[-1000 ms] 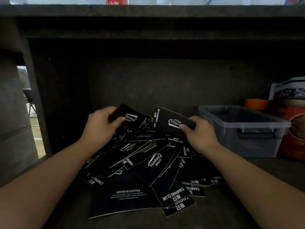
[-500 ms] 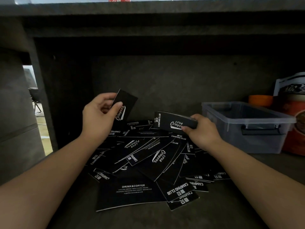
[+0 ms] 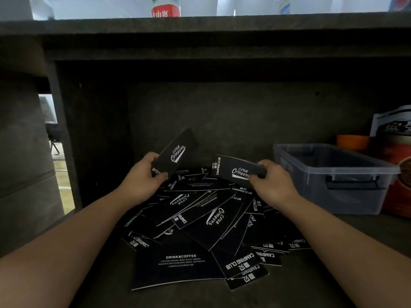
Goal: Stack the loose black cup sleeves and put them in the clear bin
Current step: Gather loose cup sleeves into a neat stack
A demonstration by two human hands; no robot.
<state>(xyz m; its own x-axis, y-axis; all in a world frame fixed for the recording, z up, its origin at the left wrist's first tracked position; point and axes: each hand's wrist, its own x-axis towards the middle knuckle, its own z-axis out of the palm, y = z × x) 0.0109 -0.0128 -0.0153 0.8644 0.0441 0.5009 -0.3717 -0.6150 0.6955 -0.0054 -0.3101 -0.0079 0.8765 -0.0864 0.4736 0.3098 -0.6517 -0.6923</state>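
Gathering step: left hand point(image 3: 142, 178) pinching one sleeve point(image 3: 175, 152), right hand point(image 3: 272, 181) gripping apparently a small stack point(image 3: 235, 171). Next: merge, aligned.

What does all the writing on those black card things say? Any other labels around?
"Camping Club": sleeve in the left hand, at
"Camping Club", "CAMPING CLUB": sleeve in the right hand, at
"DRINK&COFFEE": big front sleeve; smaller lines beneath too small
"CAMPING CLUB": pile sleeve
Red bottle label: unreadable
Bag at right: blurred
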